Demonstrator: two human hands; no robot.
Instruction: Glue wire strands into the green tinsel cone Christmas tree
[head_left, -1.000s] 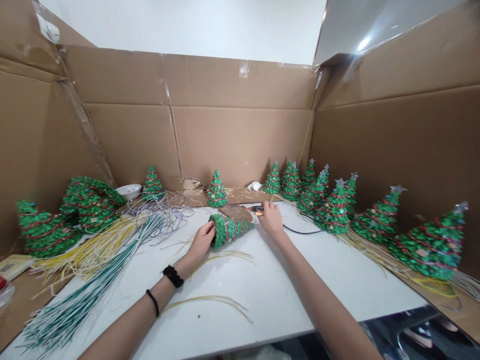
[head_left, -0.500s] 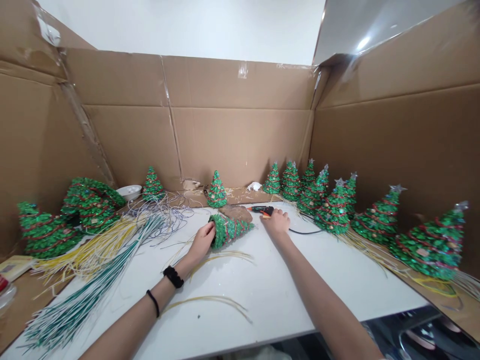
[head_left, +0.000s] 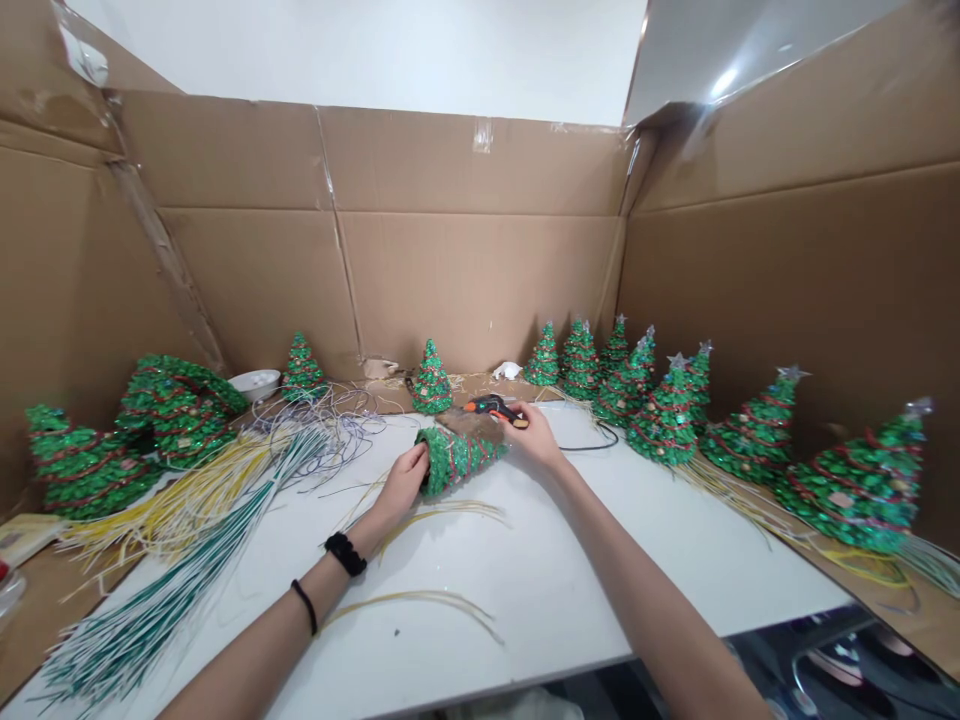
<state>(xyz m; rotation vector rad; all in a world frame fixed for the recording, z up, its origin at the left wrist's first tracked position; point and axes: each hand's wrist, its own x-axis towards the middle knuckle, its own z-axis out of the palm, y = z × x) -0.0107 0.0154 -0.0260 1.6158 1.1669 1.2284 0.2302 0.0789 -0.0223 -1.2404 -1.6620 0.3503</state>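
Note:
My left hand (head_left: 406,478) is closed on the base rim of a small green tinsel Christmas tree (head_left: 459,461), which lies on its side with its tip toward the right. My right hand (head_left: 531,432) grips the handle of a black and orange glue gun (head_left: 495,407). The gun's nozzle points left, above a brown board (head_left: 456,420) just behind the lying tree. A black cord (head_left: 600,440) trails from the gun to the right. Another small tree (head_left: 431,380) stands upright behind the board.
Finished-looking trees with stars (head_left: 667,415) line the right side. More trees (head_left: 90,465) stand at left, near yellow wire strips (head_left: 180,490), green and white strips (head_left: 176,575) and a white bowl (head_left: 256,384). Cardboard walls (head_left: 480,260) enclose the white table (head_left: 555,590).
My right hand has picked up the glue gun from the table and brought it slightly left, over the brown board. My left hand and the lying tree have hardly moved.

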